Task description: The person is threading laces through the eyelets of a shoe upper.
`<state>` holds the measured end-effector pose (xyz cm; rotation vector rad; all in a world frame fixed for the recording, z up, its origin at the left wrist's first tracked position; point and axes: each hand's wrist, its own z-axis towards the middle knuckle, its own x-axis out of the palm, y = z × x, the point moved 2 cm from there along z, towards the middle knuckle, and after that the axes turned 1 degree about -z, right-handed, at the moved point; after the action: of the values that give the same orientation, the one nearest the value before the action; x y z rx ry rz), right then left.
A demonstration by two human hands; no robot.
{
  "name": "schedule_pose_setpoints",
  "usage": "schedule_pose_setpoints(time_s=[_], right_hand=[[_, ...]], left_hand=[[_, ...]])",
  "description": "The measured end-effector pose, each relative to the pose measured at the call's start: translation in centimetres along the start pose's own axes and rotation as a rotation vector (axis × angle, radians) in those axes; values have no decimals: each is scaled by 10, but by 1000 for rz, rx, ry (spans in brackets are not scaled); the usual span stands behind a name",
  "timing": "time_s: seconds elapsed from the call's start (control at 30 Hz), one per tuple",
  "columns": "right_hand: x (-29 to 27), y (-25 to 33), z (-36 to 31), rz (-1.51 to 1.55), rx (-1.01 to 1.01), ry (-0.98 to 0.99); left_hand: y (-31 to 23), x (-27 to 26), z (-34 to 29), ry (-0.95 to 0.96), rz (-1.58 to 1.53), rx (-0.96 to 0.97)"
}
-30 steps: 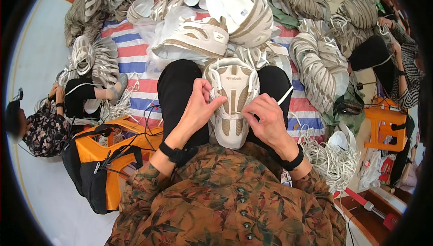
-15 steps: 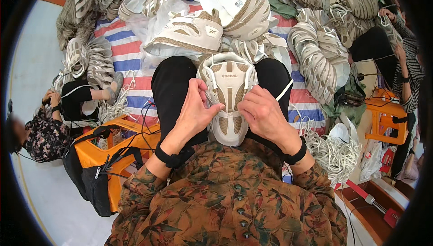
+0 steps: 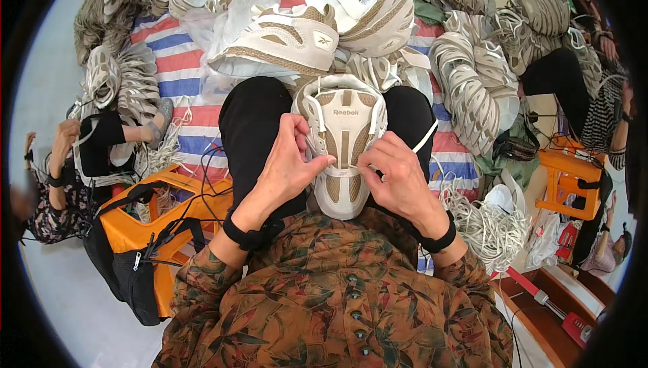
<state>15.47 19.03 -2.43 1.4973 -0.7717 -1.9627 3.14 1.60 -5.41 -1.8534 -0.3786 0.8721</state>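
Between my knees lies a beige and tan shoe upper [image 3: 345, 132], tongue facing up and toe toward me. My left hand [image 3: 287, 165] grips its left edge, fingers curled round the side and partly hidden, the thumb stretched toward the lower eyelets. On the other side my right hand [image 3: 398, 175] is closed in a pinch by the lowest eyelets, on a white shoelace [image 3: 425, 136] whose free part shows past the hand over my right knee. Another stretch of lace crosses the upper's lower opening between the two hands.
More shoe uppers [image 3: 277, 44] lie just beyond my knees on a striped sheet [image 3: 179, 64]. Stacked uppers [image 3: 466, 84] and a heap of white laces [image 3: 489, 233] are at the right. An orange stool [image 3: 158, 213] with a black bag stands left. People sit on both sides.
My right hand has shifted slightly right and down, its pinch kept. The left hand stays at the upper's edge. The person at left has raised a hand.
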Motion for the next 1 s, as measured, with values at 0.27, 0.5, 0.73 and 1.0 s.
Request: schedule_pose_setpoints(time_s=[0.27, 0.5, 0.73, 1.0], right_hand=[[6, -11, 1, 50, 25, 8], [9, -26, -3, 333, 111, 11], [-1, -20, -6, 73, 10, 69], [4, 6, 7, -40, 31, -57]], left_hand=[[3, 1, 2, -15, -6, 15], [-1, 1, 4, -19, 35, -31], [-3, 10, -19, -97, 30, 10], [-8, 2, 7, -50, -20, -112]])
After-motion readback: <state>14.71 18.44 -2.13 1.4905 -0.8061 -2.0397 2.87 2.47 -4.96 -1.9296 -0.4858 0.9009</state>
